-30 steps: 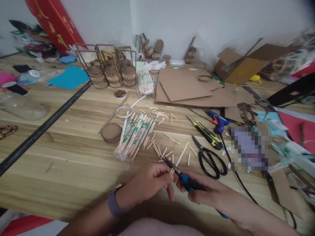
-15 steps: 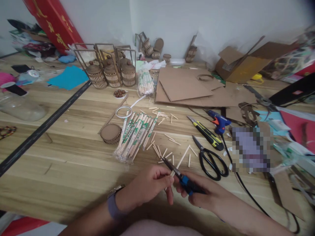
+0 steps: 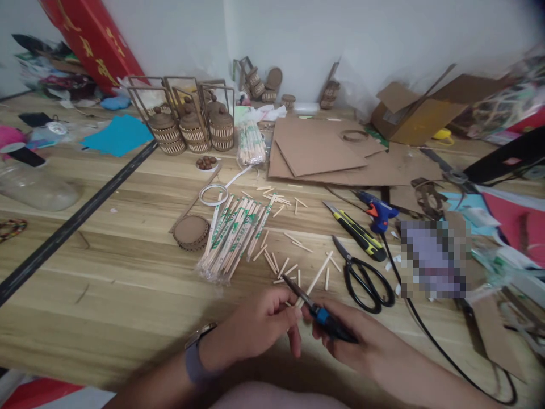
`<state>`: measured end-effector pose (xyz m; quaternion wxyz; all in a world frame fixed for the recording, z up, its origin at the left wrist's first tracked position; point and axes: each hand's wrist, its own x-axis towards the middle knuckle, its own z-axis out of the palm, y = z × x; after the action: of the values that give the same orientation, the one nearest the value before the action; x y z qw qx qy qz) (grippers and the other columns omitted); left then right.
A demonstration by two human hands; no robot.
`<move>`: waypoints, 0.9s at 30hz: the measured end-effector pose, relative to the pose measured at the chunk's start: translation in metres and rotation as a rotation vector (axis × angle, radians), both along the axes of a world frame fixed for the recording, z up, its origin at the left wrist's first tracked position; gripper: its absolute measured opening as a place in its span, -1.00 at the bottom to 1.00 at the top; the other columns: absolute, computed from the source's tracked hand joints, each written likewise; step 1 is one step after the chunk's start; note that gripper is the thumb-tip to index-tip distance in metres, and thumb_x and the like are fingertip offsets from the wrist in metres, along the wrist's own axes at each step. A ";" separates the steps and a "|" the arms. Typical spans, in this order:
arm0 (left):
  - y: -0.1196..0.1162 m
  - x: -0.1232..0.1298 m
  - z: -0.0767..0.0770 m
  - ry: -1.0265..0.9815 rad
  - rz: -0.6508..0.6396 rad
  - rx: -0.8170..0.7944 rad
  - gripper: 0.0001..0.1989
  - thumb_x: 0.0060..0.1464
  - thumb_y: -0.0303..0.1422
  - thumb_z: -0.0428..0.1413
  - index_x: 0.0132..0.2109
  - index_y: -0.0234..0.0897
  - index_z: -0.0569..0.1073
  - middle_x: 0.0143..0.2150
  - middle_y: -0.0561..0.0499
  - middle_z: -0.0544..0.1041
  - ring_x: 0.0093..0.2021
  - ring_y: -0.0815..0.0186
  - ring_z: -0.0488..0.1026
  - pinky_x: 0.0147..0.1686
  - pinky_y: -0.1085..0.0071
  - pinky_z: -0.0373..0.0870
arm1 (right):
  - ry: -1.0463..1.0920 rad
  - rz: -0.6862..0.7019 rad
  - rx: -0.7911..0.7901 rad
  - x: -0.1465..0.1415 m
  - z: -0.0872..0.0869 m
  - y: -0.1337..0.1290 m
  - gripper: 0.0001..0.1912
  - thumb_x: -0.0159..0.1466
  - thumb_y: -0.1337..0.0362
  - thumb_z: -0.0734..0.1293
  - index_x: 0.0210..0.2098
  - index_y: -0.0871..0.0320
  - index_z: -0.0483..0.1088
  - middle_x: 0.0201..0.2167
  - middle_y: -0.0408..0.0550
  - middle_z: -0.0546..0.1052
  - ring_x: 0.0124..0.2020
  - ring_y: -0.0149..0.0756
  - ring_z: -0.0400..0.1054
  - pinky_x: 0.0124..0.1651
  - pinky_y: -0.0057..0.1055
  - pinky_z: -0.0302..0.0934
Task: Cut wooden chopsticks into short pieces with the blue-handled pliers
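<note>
My left hand (image 3: 266, 321) pinches a thin pale wooden stick (image 3: 318, 274) between thumb and fingers. The stick points up and to the right. Wrapped in my right hand (image 3: 355, 335) are long-nosed pliers (image 3: 321, 316) with black and blue handles. Their dark jaws lie across the stick, just beyond my left fingertips. Exactly how the jaws meet the wood is hard to make out. Beyond my hands, several short cut stick pieces (image 3: 293, 270) lie scattered on the wooden table. A bundle of paper-wrapped chopsticks (image 3: 236, 236) rests to their left.
Black-handled scissors (image 3: 369, 281), a yellow-black utility knife (image 3: 357, 230) and a blue glue gun (image 3: 378, 211) lie to the right. Behind are cardboard sheets (image 3: 319, 147), small lidded baskets (image 3: 193, 129) and a roll of white tape (image 3: 213, 195). A round cardboard piece (image 3: 191, 232) sits left.
The plier handles have come closer together in my right hand. The stick's far end has shifted slightly to the right. My left hand stays nearly where it was.
</note>
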<state>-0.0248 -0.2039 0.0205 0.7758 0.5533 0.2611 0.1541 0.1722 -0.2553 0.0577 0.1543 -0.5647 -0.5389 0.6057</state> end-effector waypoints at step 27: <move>0.005 -0.003 0.001 0.066 0.205 0.021 -0.64 0.27 -0.09 -0.09 -0.23 -0.29 0.37 -0.62 0.18 0.27 -0.56 0.39 0.26 -0.43 0.46 0.19 | -0.001 0.000 0.104 0.004 -0.001 -0.001 -0.73 0.11 0.34 0.25 -0.18 0.11 0.39 -0.23 -0.07 0.49 -0.17 -0.19 0.37 -0.11 -0.31 0.26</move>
<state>-0.0277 -0.1991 0.0215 0.7412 0.5366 0.3401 0.2169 0.1762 -0.2561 0.0563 0.1832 -0.5564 -0.5697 0.5765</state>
